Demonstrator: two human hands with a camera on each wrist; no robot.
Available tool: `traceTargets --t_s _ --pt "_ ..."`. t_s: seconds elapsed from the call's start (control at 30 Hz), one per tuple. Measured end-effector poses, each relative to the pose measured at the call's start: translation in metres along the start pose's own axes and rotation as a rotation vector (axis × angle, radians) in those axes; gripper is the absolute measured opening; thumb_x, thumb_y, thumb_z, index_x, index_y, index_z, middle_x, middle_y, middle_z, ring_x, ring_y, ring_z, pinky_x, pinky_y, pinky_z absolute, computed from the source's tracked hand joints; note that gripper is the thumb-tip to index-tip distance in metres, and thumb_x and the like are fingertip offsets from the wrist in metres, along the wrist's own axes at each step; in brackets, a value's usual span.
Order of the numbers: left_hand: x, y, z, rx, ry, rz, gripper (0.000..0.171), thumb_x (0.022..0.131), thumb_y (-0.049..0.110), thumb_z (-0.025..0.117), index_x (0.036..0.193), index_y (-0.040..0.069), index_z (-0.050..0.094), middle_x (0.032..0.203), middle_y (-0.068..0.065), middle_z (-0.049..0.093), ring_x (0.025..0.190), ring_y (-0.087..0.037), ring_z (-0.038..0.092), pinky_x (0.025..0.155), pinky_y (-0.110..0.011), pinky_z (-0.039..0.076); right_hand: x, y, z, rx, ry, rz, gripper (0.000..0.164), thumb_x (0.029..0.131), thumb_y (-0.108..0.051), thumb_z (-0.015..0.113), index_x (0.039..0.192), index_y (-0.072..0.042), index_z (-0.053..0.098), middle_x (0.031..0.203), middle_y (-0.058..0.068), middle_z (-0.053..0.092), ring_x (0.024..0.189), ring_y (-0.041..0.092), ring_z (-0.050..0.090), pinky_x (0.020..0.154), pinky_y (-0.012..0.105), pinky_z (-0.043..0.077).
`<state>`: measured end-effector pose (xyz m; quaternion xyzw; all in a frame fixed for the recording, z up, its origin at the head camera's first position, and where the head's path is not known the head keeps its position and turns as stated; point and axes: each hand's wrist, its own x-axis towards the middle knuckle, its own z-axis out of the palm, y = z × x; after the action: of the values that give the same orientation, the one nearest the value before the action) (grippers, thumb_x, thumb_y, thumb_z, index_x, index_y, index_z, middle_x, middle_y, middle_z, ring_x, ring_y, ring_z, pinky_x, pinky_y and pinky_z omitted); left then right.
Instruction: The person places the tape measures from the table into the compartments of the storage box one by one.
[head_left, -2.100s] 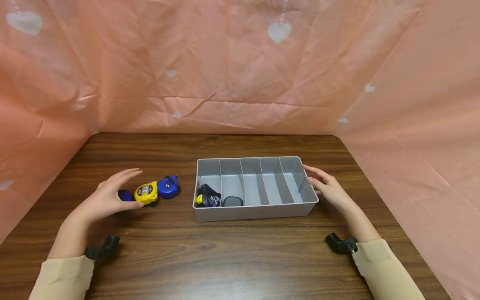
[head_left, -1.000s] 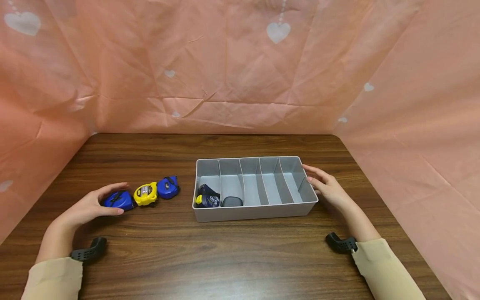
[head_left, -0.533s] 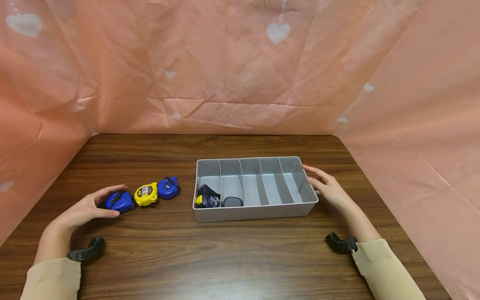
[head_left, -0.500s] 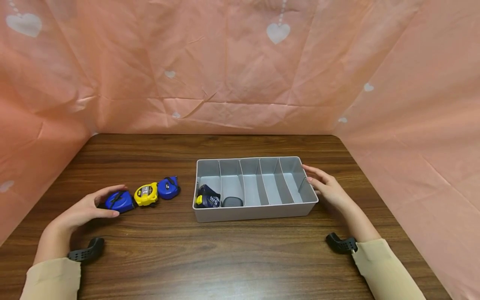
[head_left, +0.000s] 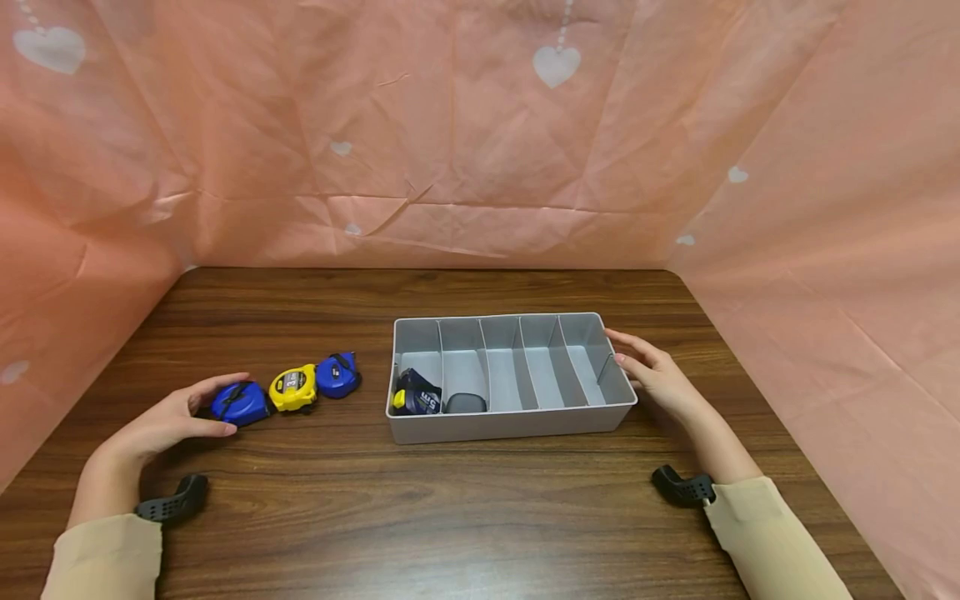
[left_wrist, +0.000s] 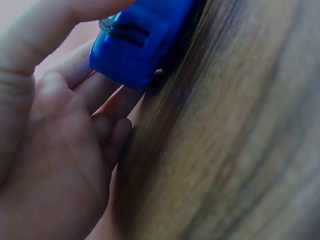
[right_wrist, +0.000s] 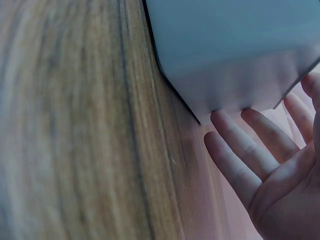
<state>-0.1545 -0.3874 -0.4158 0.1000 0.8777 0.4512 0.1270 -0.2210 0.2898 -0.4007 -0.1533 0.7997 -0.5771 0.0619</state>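
My left hand (head_left: 168, 421) is around the near-left end of a blue tape measure (head_left: 243, 404) on the wooden table. The thumb lies along its front side and the fingers behind it; the left wrist view shows space between palm and case, and a dark cord on the blue tape measure (left_wrist: 135, 50). Touching it stands a yellow tape measure (head_left: 292, 388), then a second blue tape measure (head_left: 337, 377). My right hand (head_left: 663, 379) rests with extended fingers against the right end of a grey divided box (head_left: 502, 425). In the right wrist view its fingertips meet the box wall (right_wrist: 230, 75).
A dark tape measure with yellow parts and a 5m mark (head_left: 417, 393) sits in the box's leftmost compartment. The second holds a dark grey rounded object (head_left: 466, 403). Pink cloth (head_left: 450, 167) hangs around the table (head_left: 465, 508) at the back and sides.
My left hand came down and left from above the tape measures onto the left blue one, then slid back slightly along it. The right hand and box have stayed put.
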Motion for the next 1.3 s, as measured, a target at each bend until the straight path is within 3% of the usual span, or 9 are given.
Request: traceTargets --t_s 0.2,0.3,0.63,0.93,1.3 --pt "0.0000 -0.0007 -0.0016 0.025 0.016 -0.037 0.073 0.085 0.019 0.073 0.146 0.007 0.036 0.147 -0.026 0.028 0.125 -0.036 0.030 0.088 -0.039 0.031 0.0003 -0.0002 -0.0003 -0.005 0.000 0.002 0.050 0.101 -0.017 0.051 0.146 -0.003 0.036 0.135 0.034 0.041 0.097 0.006 0.061 0.075 0.030 0.053" --pt "0.0001 -0.0003 -0.0018 0.030 0.025 -0.048 0.072 0.085 0.020 0.073 0.145 0.007 0.038 0.146 -0.028 0.029 0.125 -0.043 0.029 0.089 -0.046 0.031 0.0002 -0.0007 -0.0001 -0.013 0.003 0.008 0.050 0.101 -0.018 0.051 0.146 -0.003 0.035 0.136 0.033 0.042 0.098 0.005 0.060 0.075 0.030 0.053" --pt "0.0008 0.0007 -0.0008 0.049 0.048 -0.059 0.074 0.082 0.022 0.076 0.143 0.002 0.039 0.143 -0.033 0.031 0.124 -0.046 0.030 0.090 -0.056 0.029 0.0005 -0.0021 0.0002 -0.016 0.006 0.009 0.051 0.100 -0.017 0.051 0.146 -0.001 0.036 0.136 0.033 0.042 0.098 0.005 0.060 0.075 0.030 0.053" --pt "0.0011 0.0063 -0.0003 0.129 0.097 -0.093 0.074 0.081 0.028 0.078 0.142 0.003 0.044 0.132 -0.031 0.046 0.112 -0.035 0.044 0.083 -0.039 0.036 0.0000 -0.0023 0.0003 -0.029 0.010 0.033 0.051 0.101 -0.020 0.051 0.146 -0.003 0.035 0.135 0.033 0.044 0.095 0.009 0.062 0.075 0.030 0.053" --pt "0.0012 0.0042 0.0001 0.148 0.121 -0.093 0.071 0.081 0.029 0.077 0.140 0.004 0.046 0.129 -0.030 0.050 0.108 -0.034 0.047 0.082 -0.040 0.037 0.0001 -0.0019 -0.0001 -0.039 0.009 0.026 0.051 0.101 -0.020 0.051 0.146 -0.002 0.035 0.134 0.033 0.044 0.095 0.009 0.062 0.075 0.030 0.053"
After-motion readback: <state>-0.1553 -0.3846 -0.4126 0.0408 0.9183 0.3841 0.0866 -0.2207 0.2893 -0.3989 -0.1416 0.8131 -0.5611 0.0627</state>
